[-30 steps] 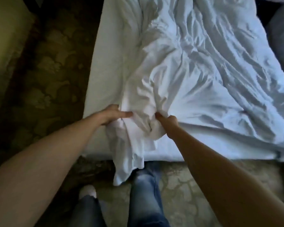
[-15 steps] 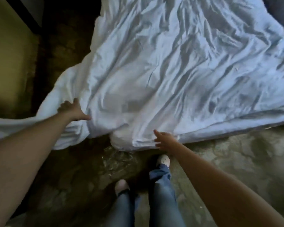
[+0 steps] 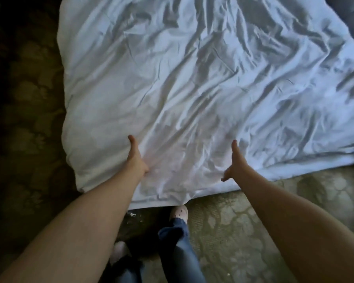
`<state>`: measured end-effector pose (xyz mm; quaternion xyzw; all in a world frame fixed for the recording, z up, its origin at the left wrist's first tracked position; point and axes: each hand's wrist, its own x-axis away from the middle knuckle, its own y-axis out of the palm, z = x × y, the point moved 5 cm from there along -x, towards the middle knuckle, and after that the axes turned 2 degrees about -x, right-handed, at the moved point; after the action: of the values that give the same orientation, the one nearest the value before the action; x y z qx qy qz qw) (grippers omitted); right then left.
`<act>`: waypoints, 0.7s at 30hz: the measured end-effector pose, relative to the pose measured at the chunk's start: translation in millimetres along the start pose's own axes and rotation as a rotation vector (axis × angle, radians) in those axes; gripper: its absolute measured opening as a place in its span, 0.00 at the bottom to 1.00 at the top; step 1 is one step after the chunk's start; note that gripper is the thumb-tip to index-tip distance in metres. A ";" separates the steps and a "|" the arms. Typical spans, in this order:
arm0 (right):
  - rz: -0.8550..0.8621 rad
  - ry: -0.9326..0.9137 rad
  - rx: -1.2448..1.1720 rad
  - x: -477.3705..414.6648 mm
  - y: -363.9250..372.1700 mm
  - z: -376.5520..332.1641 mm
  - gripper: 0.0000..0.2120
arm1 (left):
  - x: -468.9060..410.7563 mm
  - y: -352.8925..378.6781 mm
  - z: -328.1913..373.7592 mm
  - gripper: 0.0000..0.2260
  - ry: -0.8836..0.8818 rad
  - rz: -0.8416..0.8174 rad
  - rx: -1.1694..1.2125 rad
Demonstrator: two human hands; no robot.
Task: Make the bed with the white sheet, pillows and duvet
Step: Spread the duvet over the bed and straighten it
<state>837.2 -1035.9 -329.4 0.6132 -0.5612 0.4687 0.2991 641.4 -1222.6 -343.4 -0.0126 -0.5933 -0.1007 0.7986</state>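
White creased fabric duvet [image 3: 192, 88], shown spread out flat beneath and beyond both hands. Its near hem is draped downward just behind the wrists, and its padded corner is rounded off just outside the left hand [image 3: 137, 158]. This hand is laid edge-on against the cloth with fingers [image 3: 131, 142] straight and together, so nothing is clasped. The right hand [image 3: 234, 160] is laid likewise, well apart from the left, with fingers straight and thumb [image 3: 225, 177] splayed toward the hem; no fold is pinched. A fan of fine creases is seen in the stretch of cloth between the two hands. Behind the hem, nearer the body than either hand, a pale perforated slipper [image 3: 179, 213] and blue denim trouser legs [image 3: 178, 240] are seen on a dim green patterned carpet [image 3: 264, 221]. A dark grey shape [image 3: 349, 11], which cannot be identified, is cut off at the far corner beyond the right hand.
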 end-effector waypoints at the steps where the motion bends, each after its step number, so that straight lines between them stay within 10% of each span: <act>1: -0.014 0.014 -0.051 -12.5 -1.7 -8.1 0.46 | -7.1 8.4 1.5 0.36 0.054 -0.003 0.047; 7: -0.248 -0.102 -0.341 -24.4 39.0 -84.2 0.29 | -11.6 50.3 75.4 0.22 0.323 0.084 0.258; 14: -0.345 -0.050 -0.442 -48.7 48.6 -106.0 0.13 | -37.0 59.6 58.9 0.28 0.144 0.128 0.322; 21: -0.344 -0.174 -0.522 -38.6 -5.3 -79.6 0.13 | 8.4 48.3 55.4 0.15 0.332 0.176 0.485</act>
<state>825.9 -948.1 -333.3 0.6395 -0.5740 0.1975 0.4718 599.9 -1168.8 -314.2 0.1435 -0.4582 0.1127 0.8699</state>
